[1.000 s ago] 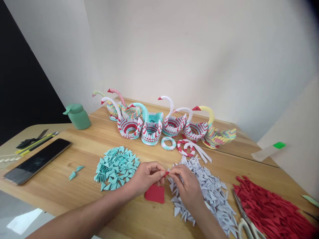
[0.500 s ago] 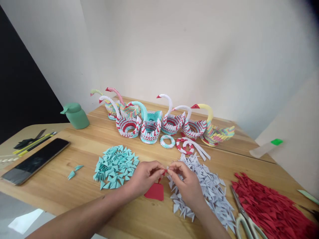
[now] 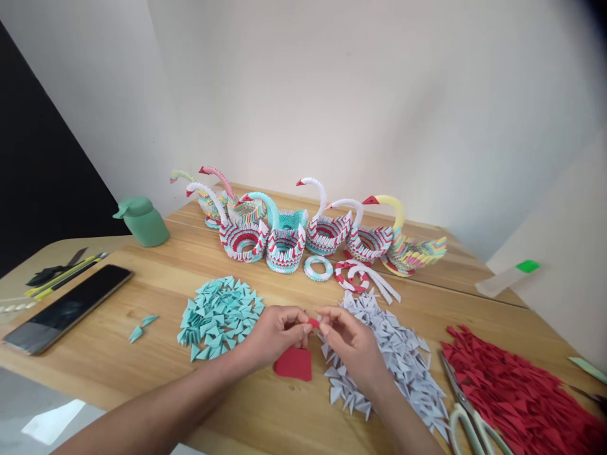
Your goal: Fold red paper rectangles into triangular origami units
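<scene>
The left hand point(image 3: 279, 333) pinches a small red piece point(image 3: 313, 323) between thumb and fingers. The right hand point(image 3: 356, 346) has its thumb and forefinger closed on the piece's other end, so it sits between the two sets of fingertips, above the table point(image 3: 265, 414). The fingers cover much of it, and its folds are too small to make out surely.

Just below the left fingers lies a red sheet point(image 3: 293, 366). Left of that hand is a teal pile point(image 3: 220, 319) of folded triangles, with two teal pieces point(image 3: 136, 334) lying apart from it. A white pile point(image 3: 403, 357) spreads beside and behind the right hand. Farther right, scissors point(image 3: 461, 399) lie along the edge of a red pile point(image 3: 516, 392).

Beyond the hands are a teal-and-white ring point(image 3: 310, 275) and a red-and-white ring point(image 3: 339, 278), the latter partly under white strips point(image 3: 386, 289). Behind them stand paper swans point(image 3: 227, 237) with curved necks. Toward the left edge are a phone point(image 3: 69, 308) and a green pot point(image 3: 148, 226); at right, a green-capped bottle point(image 3: 500, 283) lies on its side.
</scene>
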Action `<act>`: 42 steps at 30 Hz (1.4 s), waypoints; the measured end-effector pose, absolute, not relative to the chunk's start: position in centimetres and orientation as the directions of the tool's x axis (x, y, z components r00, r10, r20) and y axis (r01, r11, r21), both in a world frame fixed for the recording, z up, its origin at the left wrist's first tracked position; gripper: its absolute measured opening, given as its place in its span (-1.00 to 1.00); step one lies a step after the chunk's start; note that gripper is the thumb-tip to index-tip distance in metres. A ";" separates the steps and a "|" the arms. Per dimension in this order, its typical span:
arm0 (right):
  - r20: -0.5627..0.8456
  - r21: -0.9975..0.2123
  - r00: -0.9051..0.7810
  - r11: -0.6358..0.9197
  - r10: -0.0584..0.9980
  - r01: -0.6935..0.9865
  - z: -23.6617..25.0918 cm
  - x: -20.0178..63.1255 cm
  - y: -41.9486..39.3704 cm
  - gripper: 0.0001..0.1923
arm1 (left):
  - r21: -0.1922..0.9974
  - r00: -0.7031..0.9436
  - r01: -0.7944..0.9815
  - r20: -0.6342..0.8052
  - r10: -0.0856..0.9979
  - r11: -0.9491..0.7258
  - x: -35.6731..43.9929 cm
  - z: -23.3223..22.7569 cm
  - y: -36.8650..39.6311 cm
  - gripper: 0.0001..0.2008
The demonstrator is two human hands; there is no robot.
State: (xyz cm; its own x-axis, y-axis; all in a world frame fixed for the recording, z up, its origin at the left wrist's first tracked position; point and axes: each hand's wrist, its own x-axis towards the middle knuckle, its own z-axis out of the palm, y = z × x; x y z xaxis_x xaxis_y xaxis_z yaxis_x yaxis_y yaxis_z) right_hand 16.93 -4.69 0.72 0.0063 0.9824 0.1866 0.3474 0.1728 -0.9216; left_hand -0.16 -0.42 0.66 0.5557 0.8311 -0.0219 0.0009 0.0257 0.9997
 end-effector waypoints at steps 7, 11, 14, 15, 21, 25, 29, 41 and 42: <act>0.185 -0.918 -0.024 0.181 0.982 0.352 1.0 17.1 -4.5 -0.81 | 0.999 0.540 0.014 -0.038 0.841 0.037 0.1 0.0 -0.6 -0.71; 0.366 -0.771 -0.048 0.331 0.929 0.544 1.2 16.9 -4.7 -0.83 | 0.997 0.525 0.048 -0.079 0.847 0.063 0.3 -0.2 -0.5 -0.69; 0.565 -0.556 -0.159 0.516 0.810 0.652 1.1 16.5 -5.0 -0.81 | 0.993 0.514 0.017 -0.106 0.851 0.114 0.3 -0.4 -0.3 -0.66; 0.605 -0.496 -0.201 0.563 0.770 0.661 1.0 16.4 -5.0 -0.80 | 0.990 0.517 -0.006 -0.116 0.848 0.139 0.3 -0.4 -0.2 -0.65; 0.601 -0.456 -0.271 0.602 0.751 0.656 0.6 16.2 -5.1 -0.76 | 0.968 0.591 -0.112 -0.115 0.798 0.223 0.0 -0.4 0.0 -0.61; 0.554 -0.505 -0.255 0.564 0.792 0.654 0.5 16.6 -5.0 -0.79 | 0.976 0.660 -0.095 -0.086 0.746 0.196 -0.4 0.1 0.0 -0.63; 0.532 -0.501 -0.271 0.556 0.802 0.663 0.4 16.7 -5.0 -0.82 | 0.985 0.673 -0.060 -0.080 0.735 0.163 -0.5 -0.2 0.1 -0.63; 0.446 -0.623 -0.212 0.472 0.869 0.624 1.6 17.1 -4.8 -0.90 | 0.913 0.570 0.279 0.093 0.816 -0.298 -0.3 0.2 -0.9 -0.93; 0.431 -0.648 -0.197 0.454 0.881 0.612 1.6 17.0 -4.9 -0.90 | 0.890 0.575 0.302 0.114 0.810 -0.340 -0.3 0.3 -1.0 -0.92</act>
